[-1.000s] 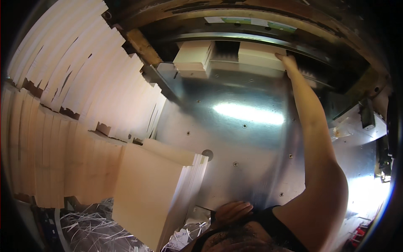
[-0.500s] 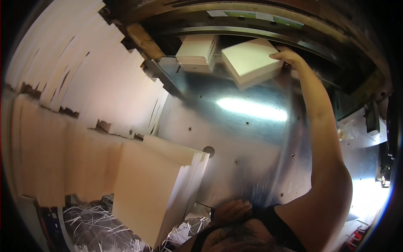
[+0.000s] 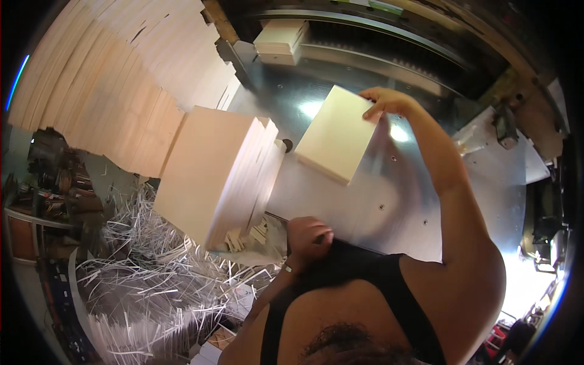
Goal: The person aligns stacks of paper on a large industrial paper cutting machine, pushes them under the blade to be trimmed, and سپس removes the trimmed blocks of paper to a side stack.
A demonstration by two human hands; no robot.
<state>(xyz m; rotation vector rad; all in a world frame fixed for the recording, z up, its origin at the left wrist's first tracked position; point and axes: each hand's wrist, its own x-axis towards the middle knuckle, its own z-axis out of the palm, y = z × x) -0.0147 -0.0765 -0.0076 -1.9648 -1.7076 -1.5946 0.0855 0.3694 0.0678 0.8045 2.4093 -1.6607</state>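
My right hand grips the far right corner of a thick block of cream paper, thumb on top and the other fingers largely hidden at its side. The block lies at a slant over the metal table. My left hand rests by the table's front edge, close to my body, with its fingers curled in and nothing visible in them. Left of the held block stands a large upright stack of cream sheets, its layers slightly uneven. Neither hand touches that stack.
Long rows of upright paper stacks fill the left side. A smaller paper stack sits at the back beneath the dark machine beam. Shredded paper strips pile up below, at lower left. A clear plastic bag lies at right.
My right hand has drawn the paper block from the back of the table toward me and turned it. My left hand's fingers have curled. The view has shifted too.
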